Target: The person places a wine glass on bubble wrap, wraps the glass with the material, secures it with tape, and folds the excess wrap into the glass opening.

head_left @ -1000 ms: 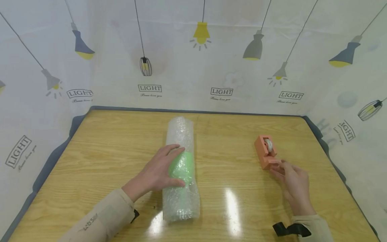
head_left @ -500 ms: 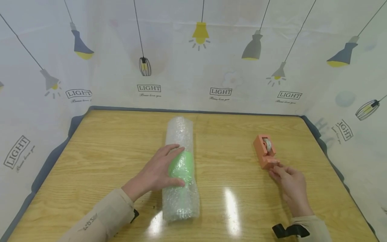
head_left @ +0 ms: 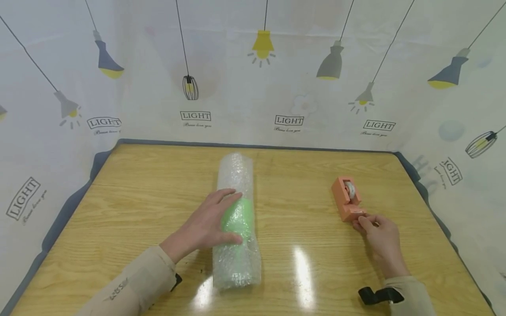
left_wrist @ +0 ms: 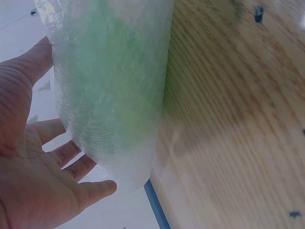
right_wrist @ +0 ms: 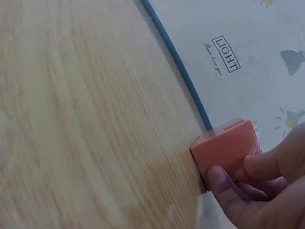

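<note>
A bubble-wrapped roll [head_left: 237, 263] lies lengthwise on the table, with something green [left_wrist: 109, 71] showing through its clear wrap. My left hand [head_left: 207, 221] rests over its middle from the left, fingers spread and fairly straight against the wrap. At the right stands an orange tape dispenser [head_left: 341, 199] with a tape roll [head_left: 350, 190] in it. My right hand [head_left: 381, 239] is at the dispenser's near end, thumb and finger pinching the end of the clear tape [right_wrist: 259, 149] by the toothed edge. In the right wrist view, fingertips touch the orange front face [right_wrist: 224, 150].
The wooden table [head_left: 158, 171] has a dark blue edge [head_left: 257, 145] at the back. White sheeting [head_left: 229, 52] printed with lamps surrounds it on three sides. A black strap [head_left: 381, 296] hangs at the right sleeve.
My right hand has shifted slightly left, its fingers closing in at the front of the tape dispenser. My left hand and the bubble-wrapped roll have stayed in place.
</note>
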A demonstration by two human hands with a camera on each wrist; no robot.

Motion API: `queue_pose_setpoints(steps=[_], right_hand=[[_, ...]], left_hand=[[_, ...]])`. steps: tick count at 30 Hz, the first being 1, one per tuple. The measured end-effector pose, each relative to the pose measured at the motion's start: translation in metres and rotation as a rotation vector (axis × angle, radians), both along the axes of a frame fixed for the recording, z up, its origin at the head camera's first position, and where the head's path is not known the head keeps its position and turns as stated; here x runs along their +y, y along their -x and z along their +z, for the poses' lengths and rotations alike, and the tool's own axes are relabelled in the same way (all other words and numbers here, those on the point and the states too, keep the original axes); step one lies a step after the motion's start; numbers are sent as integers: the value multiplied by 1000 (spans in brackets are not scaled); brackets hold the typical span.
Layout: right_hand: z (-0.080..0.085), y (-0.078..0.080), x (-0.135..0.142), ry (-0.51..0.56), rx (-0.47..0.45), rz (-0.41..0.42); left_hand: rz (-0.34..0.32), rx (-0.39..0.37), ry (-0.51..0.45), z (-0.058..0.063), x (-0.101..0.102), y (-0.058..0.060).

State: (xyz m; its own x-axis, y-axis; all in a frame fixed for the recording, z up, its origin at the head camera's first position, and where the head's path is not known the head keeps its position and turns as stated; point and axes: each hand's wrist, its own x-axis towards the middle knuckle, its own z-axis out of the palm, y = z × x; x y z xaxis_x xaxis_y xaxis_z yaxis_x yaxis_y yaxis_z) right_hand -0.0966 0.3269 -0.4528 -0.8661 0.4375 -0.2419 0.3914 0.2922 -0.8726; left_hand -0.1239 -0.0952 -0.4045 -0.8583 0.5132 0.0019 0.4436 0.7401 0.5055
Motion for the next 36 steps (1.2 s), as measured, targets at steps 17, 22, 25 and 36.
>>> queue_pose_setpoints(steps=[17, 22, 25, 36], right_hand=[[0, -3, 6, -236, -33, 85], [1, -6, 11, -220, -19, 136], [4, -8, 12, -264, -26, 160], [21, -20, 10, -396, -1, 298]], left_hand=[[-15, 18, 3, 2, 0, 1], [-16, 17, 8, 0, -1, 1], [-18, 18, 9, 0, -1, 1], [-20, 23, 1, -2, -2, 1]])
